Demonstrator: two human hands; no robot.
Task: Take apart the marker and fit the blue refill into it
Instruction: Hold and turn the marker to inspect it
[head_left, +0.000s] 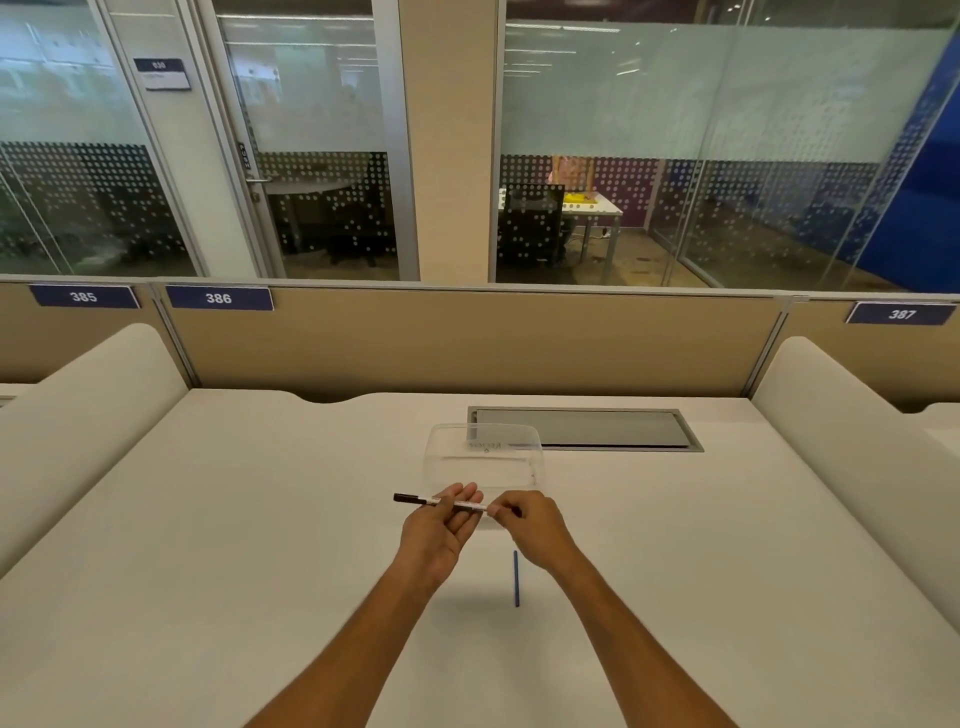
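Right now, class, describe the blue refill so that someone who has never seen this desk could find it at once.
Start at the white desk under the sign reading 386. Near its middle, two hands hold a marker above the top. The blue refill lies flat on the desk just below the right hand, untouched: a thin, plain blue stick, unlike the white, dark-capped marker.

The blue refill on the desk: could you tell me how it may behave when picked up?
The refill looks thin and straight, so probably stiff and light. Being slim and apparently round, it may roll on the smooth desk and be fiddly to pinch.
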